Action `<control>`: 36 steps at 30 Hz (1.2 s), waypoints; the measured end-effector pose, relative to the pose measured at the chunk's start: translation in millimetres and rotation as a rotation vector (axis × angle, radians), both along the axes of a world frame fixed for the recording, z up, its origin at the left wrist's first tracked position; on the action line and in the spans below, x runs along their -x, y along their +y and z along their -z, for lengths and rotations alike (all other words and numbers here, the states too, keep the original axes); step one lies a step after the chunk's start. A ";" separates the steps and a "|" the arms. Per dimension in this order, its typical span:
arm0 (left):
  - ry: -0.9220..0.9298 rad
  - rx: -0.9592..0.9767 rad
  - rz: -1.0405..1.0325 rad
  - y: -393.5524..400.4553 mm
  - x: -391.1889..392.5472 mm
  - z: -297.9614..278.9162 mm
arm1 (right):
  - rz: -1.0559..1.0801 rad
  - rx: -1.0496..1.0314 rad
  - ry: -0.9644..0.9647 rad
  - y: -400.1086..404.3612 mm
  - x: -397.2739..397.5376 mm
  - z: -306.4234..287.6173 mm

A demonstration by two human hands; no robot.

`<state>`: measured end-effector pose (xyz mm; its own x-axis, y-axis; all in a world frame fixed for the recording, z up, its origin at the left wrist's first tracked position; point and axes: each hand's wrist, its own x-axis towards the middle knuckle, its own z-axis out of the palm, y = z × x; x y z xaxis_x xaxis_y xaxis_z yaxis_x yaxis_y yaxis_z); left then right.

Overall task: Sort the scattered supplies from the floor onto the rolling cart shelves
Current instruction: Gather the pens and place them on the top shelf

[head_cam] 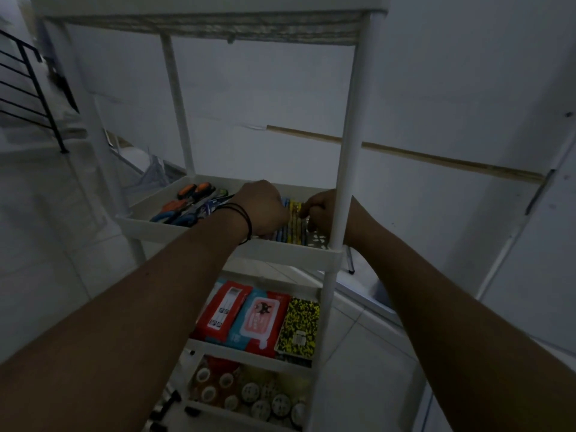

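Yellow and blue notebooks [293, 221] stand on edge in the cart's middle shelf [290, 251], pressed between both hands. The left hand [265, 207] curls against them from nine o'clock; the right hand [321, 210] pinches from three o'clock. Best to square the spines together, then slide the stack toward the post [346, 169] so nothing topples onto the scissors [187, 210] at ten o'clock.

Both hands [263, 210] [321, 213] grip packets [294, 221] on cart shelf [290, 254].

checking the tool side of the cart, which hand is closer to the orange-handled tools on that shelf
Left. The left hand sits just right of the orange-handled tools on the same shelf; the right hand is farther right, past the yellow and blue packs.
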<state>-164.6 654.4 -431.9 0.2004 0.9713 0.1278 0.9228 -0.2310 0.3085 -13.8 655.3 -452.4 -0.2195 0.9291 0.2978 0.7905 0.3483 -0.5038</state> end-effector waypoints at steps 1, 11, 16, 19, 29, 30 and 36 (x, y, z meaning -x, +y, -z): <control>0.009 0.001 0.011 -0.2 0.0 -0.3 | 0.003 -0.007 -0.014 1.1 -0.5 0.6; -0.308 -0.329 0.052 -20.8 22.0 -1.8 | 0.242 -0.351 0.588 -13.2 -16.2 18.9; -0.456 -0.479 -0.002 -66.7 54.7 15.5 | 0.505 -0.297 0.935 -46.1 -33.6 54.7; -0.429 -0.427 -0.150 -96.6 102.2 56.0 | 0.606 -0.168 0.919 -75.9 -16.2 98.6; -0.741 0.003 -0.844 -191.3 261.0 220.7 | 0.144 0.322 0.489 -156.7 91.9 221.6; -0.768 0.037 -0.887 -197.4 270.2 235.7 | 0.050 0.329 0.420 -155.0 107.1 228.2; -0.839 0.198 -0.994 -200.8 301.8 313.8 | -0.224 0.568 0.107 -126.5 190.2 283.7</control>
